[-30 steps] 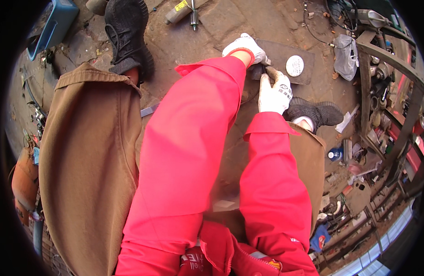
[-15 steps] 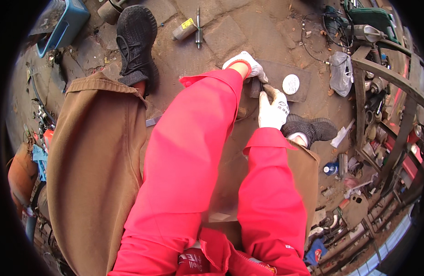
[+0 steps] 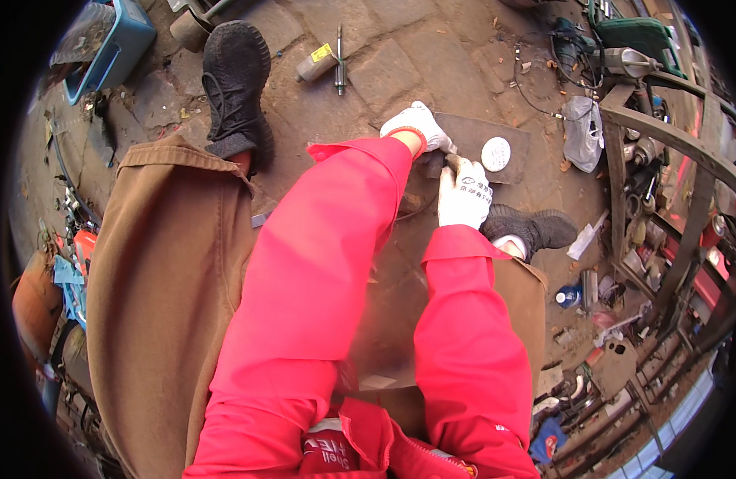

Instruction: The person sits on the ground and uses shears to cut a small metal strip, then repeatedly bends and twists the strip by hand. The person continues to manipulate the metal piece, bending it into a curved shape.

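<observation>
My left hand, in a white glove with a red cuff, is closed over a small dark block-like piece low above the ground. My right hand, in a printed white glove with darkened fingertips, meets it from the near side, thumb and fingers pinched together at the piece. What exactly the right fingers hold is hidden. Beneath and beyond the hands lies a flat dark sheet with a white round disc on it, just right of my fingers.
A grey cylinder with a yellow label and a metal rod lie ahead on the paving. A blue bin stands far left. A metal frame, a plastic bag and a green case crowd the right.
The whole view has shifted slightly, so the ground things sit a little lower and further left. Both hands stay together at the dark piece; the right hand has turned a little.
</observation>
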Demonstrator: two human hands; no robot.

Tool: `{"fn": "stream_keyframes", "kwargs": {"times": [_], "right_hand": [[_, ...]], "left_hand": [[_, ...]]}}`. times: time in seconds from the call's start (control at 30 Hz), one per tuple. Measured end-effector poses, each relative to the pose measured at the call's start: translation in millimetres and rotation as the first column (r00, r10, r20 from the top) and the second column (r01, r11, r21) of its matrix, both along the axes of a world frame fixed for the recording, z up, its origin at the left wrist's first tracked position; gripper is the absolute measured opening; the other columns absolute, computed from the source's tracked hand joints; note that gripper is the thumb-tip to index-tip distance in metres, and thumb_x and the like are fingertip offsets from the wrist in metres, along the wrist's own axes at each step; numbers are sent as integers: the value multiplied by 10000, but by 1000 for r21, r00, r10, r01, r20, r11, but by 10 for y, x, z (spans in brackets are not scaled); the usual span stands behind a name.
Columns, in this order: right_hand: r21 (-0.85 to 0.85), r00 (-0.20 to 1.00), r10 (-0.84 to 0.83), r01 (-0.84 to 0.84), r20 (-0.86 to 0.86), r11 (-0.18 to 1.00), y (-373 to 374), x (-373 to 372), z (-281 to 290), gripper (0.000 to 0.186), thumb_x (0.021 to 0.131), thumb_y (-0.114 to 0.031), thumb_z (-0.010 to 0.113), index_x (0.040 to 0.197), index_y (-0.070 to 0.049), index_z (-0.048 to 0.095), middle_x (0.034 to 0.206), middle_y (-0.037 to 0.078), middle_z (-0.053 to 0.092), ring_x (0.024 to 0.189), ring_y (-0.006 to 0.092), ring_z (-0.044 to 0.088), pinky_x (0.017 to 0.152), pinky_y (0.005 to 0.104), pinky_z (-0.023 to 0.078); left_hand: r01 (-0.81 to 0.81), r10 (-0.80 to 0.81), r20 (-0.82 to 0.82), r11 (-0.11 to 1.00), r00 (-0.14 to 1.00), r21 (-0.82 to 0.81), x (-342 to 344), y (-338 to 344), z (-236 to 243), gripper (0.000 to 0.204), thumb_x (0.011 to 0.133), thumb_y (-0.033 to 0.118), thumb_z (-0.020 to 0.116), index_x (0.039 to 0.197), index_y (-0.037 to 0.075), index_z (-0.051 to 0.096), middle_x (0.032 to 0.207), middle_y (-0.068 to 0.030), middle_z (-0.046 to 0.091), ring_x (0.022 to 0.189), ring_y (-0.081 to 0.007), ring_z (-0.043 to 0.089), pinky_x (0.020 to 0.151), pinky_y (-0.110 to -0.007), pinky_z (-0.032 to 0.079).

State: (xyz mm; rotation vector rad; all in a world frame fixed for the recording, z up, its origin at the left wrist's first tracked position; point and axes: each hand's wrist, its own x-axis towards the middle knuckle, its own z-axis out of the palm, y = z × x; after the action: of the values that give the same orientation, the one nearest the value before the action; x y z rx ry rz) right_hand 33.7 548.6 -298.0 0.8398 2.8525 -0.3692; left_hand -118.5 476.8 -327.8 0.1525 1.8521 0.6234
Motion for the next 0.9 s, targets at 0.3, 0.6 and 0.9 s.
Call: {"fn": "stream_keyframes", "kwargs": {"times": [0.3, 0.6, 0.9], "right_hand": [[-48, 996, -42, 38, -78, 998, -39, 93, -106, 234, 882, -212, 616, 1098, -146, 673, 1006, 119, 624, 925, 320, 638, 803, 443, 513], [-54, 998, -62, 62, 1, 997, -20, 58, -84, 232, 882, -228, 613, 1092, -149, 671, 1045, 126, 626, 954, 334, 639, 823, 453, 510], [-68, 996, -90, 88, -27, 994, -44, 70, -75, 232, 880, -221, 624, 1089, -137, 677, 1043, 123, 638, 971, 323, 639, 848, 443, 503]], "left_hand": [[-8, 5, -118, 1000, 993, -27, 157, 20, -119, 986, 644, 547, 844, 1324, -50, 452, 1241, -225, 642, 1148, -340, 637, 952, -404, 513], [-3, 6, -128, 1000, 992, 24, 172, -30, -58, 1011, 674, 584, 791, 1323, -98, 423, 1252, -278, 609, 1155, -365, 620, 966, -389, 494], [-43, 47, -130, 999, 990, 30, 196, -32, -77, 1014, 658, 573, 811, 1321, -95, 431, 1247, -273, 613, 1153, -368, 621, 964, -398, 497]]}}
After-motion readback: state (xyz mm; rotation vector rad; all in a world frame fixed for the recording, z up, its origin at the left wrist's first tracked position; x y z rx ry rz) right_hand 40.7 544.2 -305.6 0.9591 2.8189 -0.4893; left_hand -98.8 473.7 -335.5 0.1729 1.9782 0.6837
